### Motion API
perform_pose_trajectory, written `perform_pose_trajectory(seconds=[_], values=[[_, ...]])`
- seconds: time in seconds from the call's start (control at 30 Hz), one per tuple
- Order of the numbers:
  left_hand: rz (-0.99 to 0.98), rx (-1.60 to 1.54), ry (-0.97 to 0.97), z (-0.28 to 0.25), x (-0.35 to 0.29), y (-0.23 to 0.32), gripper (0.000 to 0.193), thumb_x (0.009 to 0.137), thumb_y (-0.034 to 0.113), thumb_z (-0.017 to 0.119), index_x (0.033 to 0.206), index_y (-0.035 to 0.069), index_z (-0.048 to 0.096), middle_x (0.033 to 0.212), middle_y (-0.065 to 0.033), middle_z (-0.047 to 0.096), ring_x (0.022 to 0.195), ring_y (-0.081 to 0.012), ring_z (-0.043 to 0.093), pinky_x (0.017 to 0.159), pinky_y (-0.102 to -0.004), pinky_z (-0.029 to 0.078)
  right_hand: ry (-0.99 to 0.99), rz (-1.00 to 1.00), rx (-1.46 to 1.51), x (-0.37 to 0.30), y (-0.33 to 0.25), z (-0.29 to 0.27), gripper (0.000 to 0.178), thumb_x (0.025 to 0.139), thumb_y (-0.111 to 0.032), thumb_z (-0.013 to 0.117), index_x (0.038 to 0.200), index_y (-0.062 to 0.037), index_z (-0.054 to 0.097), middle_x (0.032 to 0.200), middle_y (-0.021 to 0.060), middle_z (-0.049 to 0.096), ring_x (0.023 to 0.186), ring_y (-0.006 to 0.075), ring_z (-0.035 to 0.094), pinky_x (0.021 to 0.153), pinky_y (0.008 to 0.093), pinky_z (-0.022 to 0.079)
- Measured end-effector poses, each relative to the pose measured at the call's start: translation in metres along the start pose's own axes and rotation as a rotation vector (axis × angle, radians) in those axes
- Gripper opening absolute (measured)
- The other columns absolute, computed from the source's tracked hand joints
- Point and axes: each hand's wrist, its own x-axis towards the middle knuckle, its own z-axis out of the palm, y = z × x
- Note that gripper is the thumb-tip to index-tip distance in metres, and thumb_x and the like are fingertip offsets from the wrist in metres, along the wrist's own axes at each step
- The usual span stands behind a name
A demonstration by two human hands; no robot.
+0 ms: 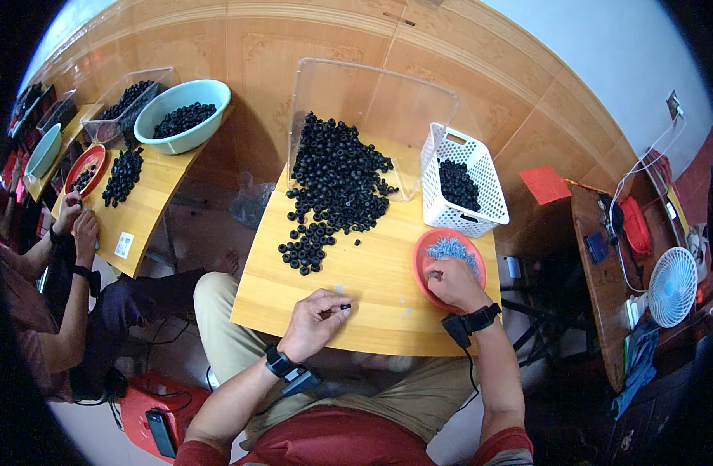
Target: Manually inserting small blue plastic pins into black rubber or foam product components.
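Observation:
Near the front edge of the yellow wooden table (271, 291), my left hand (316, 320) pinches a small black ring-shaped part (345, 307) between thumb and fingertips. My right hand (459, 284) is closed over an orange-red bowl (419, 268), fingers bunched at its near side. Whatever those fingers hold is too small or hidden to name. Many small pale blue pieces (452, 248) lie in that bowl. Beyond my left hand spreads a large heap of black ring-shaped parts (333, 175), trailing toward me from a clear plastic bin (379, 78).
Behind the bowl stands a white perforated basket (466, 221) holding more black parts (459, 185). On the left, another person's hands (81, 221) work at a second table (150, 206) with a pale green basin (182, 144). A small fan (673, 287) stands at the far right.

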Motion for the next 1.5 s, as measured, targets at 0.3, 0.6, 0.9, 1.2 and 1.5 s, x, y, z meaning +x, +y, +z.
perform_pose_trajectory(seconds=[0.3, 0.6, 0.9, 1.2, 1.5], values=[[-0.086, -0.096, 0.029, 0.004, -0.001, -0.008, 0.015, 0.088, 0.006, 0.071, 0.101, 0.0, 0.068, 0.094, -0.0061, 0.065, 0.079, -0.0106, 0.062, 0.071, -0.0241, 0.052, 0.131, 0.025, 0.213, -0.011, 0.001, 0.002, 0.015, 0.078, -0.008, 0.058, 0.089, -0.0004, 0.066, 0.084, 0.0189, 0.064, 0.078, 0.0367, 0.063, 0.072, 0.0443, 0.05], [-0.134, -0.203, 0.052, 0.01, 0.003, -0.006, 0.013, 0.087, 0.006, 0.073, 0.096, 0.0, 0.065, 0.085, -0.0003, 0.065, 0.075, -0.0053, 0.058, 0.068, -0.0212, 0.05, 0.159, -0.004, 0.214, -0.021, 0.008, 0.003, 0.016, 0.083, -0.009, 0.06, 0.094, -0.0002, 0.067, 0.087, 0.0177, 0.064, 0.081, 0.0351, 0.063, 0.073, 0.0427, 0.051], [-0.155, -0.453, 0.023, 0.037, 0.016, 0.004, 0.01, 0.089, 0.007, 0.071, 0.095, 0.001, 0.066, 0.08, -0.0007, 0.067, 0.071, -0.0059, 0.061, 0.065, -0.0211, 0.05, 0.229, 0.064, 0.415, -0.028, 0.012, 0.003, 0.015, 0.082, -0.01, 0.07, 0.093, 0.0003, 0.07, 0.08, 0.0092, 0.065, 0.068, 0.0176, 0.059, 0.063, 0.0305, 0.048], [-0.164, -0.441, -0.088, 0.071, 0.036, 0.004, 0.01, 0.091, 0.009, 0.07, 0.096, -0.001, 0.07, 0.08, -0.0023, 0.069, 0.069, -0.0061, 0.06, 0.064, -0.0205, 0.05, 0.331, 0.017, 0.508, -0.035, 0.034, 0.015, 0.015, 0.081, -0.008, 0.073, 0.093, 0.0005, 0.072, 0.082, 0.0069, 0.068, 0.068, 0.0113, 0.058, 0.061, 0.0269, 0.046], [-0.225, -0.635, -0.184, 0.105, 0.065, 0.009, 0.027, 0.093, 0.011, 0.067, 0.115, -0.006, 0.062, 0.085, -0.0041, 0.068, 0.071, -0.0072, 0.06, 0.065, -0.0204, 0.05, 0.251, 0.163, 0.928, -0.039, 0.024, 0.012, 0.013, 0.087, -0.006, 0.07, 0.098, 0.0005, 0.07, 0.079, 0.0015, 0.068, 0.063, 0.0056, 0.059, 0.055, 0.0222, 0.049]])
